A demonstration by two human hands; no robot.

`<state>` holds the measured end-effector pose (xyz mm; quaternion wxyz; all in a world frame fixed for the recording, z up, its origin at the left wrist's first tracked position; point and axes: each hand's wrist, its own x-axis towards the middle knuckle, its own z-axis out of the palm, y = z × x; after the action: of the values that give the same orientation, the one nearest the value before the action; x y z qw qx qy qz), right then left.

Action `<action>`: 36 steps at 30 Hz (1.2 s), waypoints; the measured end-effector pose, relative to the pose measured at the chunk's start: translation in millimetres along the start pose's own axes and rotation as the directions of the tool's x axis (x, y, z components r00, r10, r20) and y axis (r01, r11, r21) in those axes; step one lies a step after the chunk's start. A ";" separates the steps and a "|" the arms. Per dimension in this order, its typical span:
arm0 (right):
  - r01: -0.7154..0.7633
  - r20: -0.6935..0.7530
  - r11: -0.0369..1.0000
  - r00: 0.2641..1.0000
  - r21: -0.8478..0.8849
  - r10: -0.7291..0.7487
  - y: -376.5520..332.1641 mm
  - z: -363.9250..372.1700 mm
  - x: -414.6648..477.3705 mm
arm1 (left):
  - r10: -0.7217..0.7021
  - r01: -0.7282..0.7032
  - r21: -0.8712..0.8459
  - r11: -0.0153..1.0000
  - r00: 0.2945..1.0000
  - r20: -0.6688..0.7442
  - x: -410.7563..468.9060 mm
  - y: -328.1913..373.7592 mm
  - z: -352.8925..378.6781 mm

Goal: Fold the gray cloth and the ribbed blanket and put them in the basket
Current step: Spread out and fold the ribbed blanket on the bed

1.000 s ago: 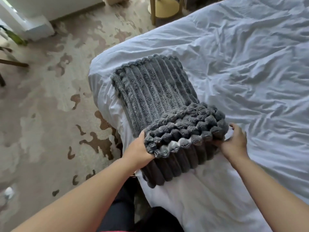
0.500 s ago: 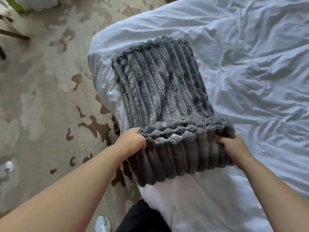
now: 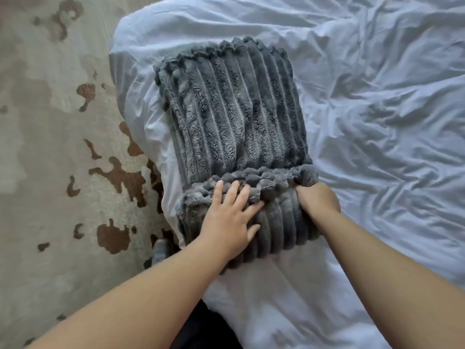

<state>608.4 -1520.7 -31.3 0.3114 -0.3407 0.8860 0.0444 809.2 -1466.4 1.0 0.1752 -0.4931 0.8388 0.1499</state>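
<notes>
Rumpled white bed sheet (image 3: 377, 122), blotched carpet (image 3: 50, 147) off its left edge. Near the bed's near left corner, ribbed blanket (image 3: 234, 117) in a thick dark stack, near end doubled over onto the rest. Left hand (image 3: 227, 222) now flat on that flap, fingers spread and pressing, no longer clutching its left end as half a second ago. Right hand (image 3: 318, 200) curled round the flap's right end. Fold apparently laid and being smoothed, perhaps one more before carrying. No basket or gray cloth in view.
</notes>
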 end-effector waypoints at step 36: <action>0.286 -0.368 0.878 0.919 0.384 -0.139 36.7 71.1 76.2 | 0.030 -0.159 -0.280 0.947 0.909 -0.415 97.9 -25.1 84.5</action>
<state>578.6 -1515.9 -137.6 0.2295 -0.3627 0.8695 -0.2445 799.3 -1518.1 -119.7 -0.0889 -0.4927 0.8464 0.1817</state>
